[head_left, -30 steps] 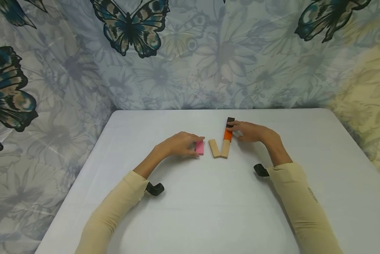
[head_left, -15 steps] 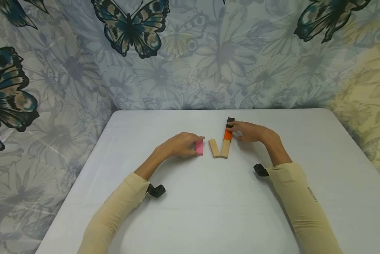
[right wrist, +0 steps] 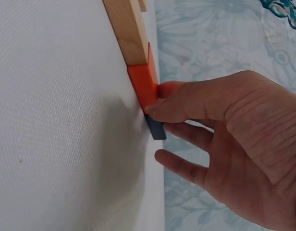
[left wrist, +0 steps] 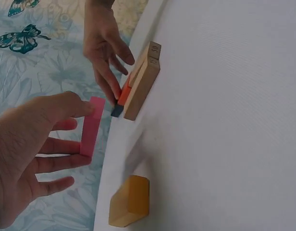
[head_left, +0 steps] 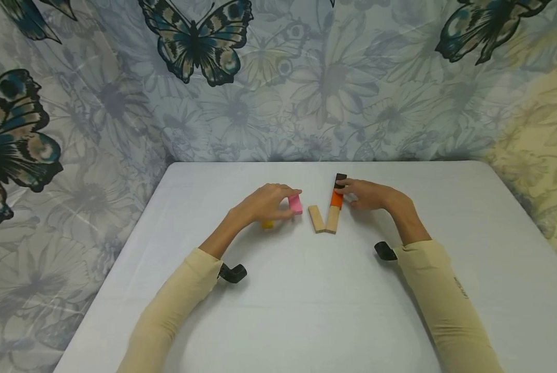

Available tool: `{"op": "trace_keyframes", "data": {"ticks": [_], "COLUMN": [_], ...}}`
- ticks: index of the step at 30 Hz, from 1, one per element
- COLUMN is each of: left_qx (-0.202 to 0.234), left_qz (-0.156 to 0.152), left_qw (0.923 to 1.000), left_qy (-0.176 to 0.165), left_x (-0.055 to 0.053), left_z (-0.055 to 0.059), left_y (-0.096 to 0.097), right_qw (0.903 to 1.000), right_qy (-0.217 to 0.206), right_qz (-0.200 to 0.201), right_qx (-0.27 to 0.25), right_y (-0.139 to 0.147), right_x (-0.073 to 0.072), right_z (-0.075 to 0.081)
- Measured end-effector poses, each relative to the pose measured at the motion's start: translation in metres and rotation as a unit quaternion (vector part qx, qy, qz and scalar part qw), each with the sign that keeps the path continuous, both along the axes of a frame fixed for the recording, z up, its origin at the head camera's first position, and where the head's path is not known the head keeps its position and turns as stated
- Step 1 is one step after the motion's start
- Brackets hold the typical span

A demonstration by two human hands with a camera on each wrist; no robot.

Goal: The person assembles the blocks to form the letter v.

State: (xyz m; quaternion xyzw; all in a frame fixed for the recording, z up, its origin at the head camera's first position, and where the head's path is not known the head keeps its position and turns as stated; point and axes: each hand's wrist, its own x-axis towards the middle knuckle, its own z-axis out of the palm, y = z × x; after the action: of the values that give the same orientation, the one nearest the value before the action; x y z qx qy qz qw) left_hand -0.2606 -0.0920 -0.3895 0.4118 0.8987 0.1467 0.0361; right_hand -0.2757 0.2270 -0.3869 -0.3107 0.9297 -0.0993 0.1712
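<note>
The tabletop (head_left: pixel 278 311) supports all parts. Left hand (head_left: pixel 266 202): fingers parted to the pink block's (head_left: pixel 295 204) span, pinching it raised, left of the left wooden block (head_left: pixel 317 219). Right hand (head_left: pixel 369 194): fingers nearly together, pinching the orange block (head_left: pixel 336 199) where it meets the dark block (head_left: pixel 340 178). Carry the pink block level, clear of the left wooden block; steady the orange block lightly.
</note>
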Motion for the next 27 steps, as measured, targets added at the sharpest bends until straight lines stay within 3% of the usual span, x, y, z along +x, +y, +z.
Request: {"op": "trace_keyframes", "data": {"ticks": [7, 13, 20, 27], "left_qx": [0.006, 0.004, -0.002, -0.014], "left_qz": [0.017, 0.023, 0.040, 0.046], "left_qw": [0.9997, 0.9996, 0.9984, 0.9979], "left_qy": [0.017, -0.016, -0.039, -0.044], "left_x": [-0.012, -0.023, -0.037, -0.051], "left_z": [0.009, 0.009, 0.001, -0.017], "left_y": [0.017, 0.034, 0.045, 0.052], "right_qw": [1.0000, 1.0000, 1.0000, 1.0000], "right_qy": [0.005, 0.002, 0.003, 0.002], "right_qz": [0.000, -0.003, -0.002, -0.004], "right_qx": [-0.002, 0.000, 0.007, 0.006], "right_y": [0.004, 0.004, 0.002, 0.002], "right_x": [0.000, 0.000, -0.003, -0.005], "right_z": [-0.003, -0.003, -0.004, -0.005]}}
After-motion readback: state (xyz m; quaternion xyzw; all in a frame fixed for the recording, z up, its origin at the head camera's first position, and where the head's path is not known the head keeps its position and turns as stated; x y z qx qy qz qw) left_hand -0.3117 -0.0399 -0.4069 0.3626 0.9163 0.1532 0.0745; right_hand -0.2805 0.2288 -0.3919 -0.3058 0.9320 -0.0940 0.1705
